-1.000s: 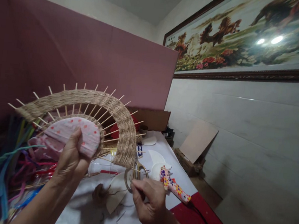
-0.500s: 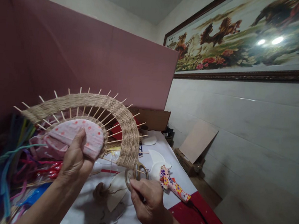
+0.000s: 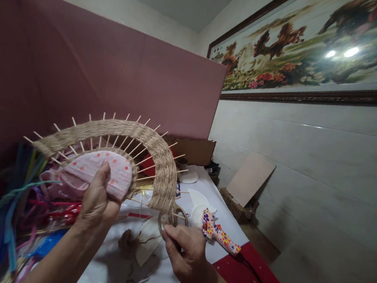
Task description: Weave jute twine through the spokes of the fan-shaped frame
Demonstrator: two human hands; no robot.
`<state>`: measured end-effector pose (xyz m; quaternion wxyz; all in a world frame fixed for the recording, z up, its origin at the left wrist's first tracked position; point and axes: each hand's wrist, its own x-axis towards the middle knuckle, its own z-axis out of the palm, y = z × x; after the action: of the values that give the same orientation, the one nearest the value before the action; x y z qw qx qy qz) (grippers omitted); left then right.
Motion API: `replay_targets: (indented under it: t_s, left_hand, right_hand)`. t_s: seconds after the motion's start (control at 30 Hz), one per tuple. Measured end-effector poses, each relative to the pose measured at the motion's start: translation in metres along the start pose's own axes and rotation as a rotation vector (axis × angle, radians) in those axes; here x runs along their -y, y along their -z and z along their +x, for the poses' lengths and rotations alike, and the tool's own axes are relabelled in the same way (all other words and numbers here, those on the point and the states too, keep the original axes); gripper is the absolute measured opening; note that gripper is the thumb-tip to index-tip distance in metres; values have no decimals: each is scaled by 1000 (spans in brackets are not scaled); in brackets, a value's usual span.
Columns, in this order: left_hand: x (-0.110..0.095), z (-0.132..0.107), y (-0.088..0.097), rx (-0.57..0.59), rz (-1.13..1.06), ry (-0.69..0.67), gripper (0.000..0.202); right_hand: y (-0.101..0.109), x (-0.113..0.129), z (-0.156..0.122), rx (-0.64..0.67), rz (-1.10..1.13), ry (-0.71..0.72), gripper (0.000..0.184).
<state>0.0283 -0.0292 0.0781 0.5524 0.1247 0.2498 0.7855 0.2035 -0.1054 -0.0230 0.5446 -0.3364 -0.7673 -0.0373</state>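
My left hand (image 3: 101, 200) grips a fan-shaped woven piece (image 3: 165, 170) by its pink, dotted fabric centre (image 3: 101, 168), thumb on top. Thin wooden sticks radiate from that centre through a wide band of tan twine, their tips jutting past the rim. At the band's lower right end, my right hand (image 3: 187, 250) is closed in a pinch. A strand of twine runs to its fingertips from a small brown bundle of twine (image 3: 128, 243) on the table. Just behind these fingers are the gold handles of a pair of scissors (image 3: 182, 212), partly hidden.
A flower-patterned glue gun (image 3: 218, 233) with a black cord lies to the right on the white and red table (image 3: 242, 271). White leaf-shaped pieces (image 3: 146, 251) lie around. Colourful strips (image 3: 2, 221) and bags crowd the left. A pink partition (image 3: 130, 82) stands behind.
The woven piece and my left hand have shifted slightly right and down in view. My right hand stays almost where it was, still pinched.
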Motion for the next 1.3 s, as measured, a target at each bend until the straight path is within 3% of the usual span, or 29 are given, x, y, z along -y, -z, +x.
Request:
replay_targets:
  t_s: [0.13, 0.33, 0.6, 0.7, 0.9, 1.03, 1.3]
  left_hand:
    - [-3, 4, 3, 66, -45, -31, 13]
    - [-5, 7, 4, 60, -2, 16, 14]
    - [-3, 8, 3, 61, 67, 129, 13]
    - [-2, 9, 4, 72, 112, 169, 17]
    - [-4, 6, 3, 71, 201, 182, 27]
    - [-6, 4, 0, 57, 232, 144, 23]
    - [-9, 7, 2, 14, 204, 181, 14]
  right_hand:
    - [1, 2, 3, -20, 158, -130, 15]
    - [0, -3, 9, -99, 404, -472, 12]
    - [-1, -18, 9, -187, 399, -600, 14]
    - [2, -19, 12, -217, 392, -583, 13]
    - [11, -20, 16, -269, 176, -453, 7]
    - [14, -19, 16, -274, 71, -367, 7]
    - [15, -21, 13, -299, 53, -354, 7]
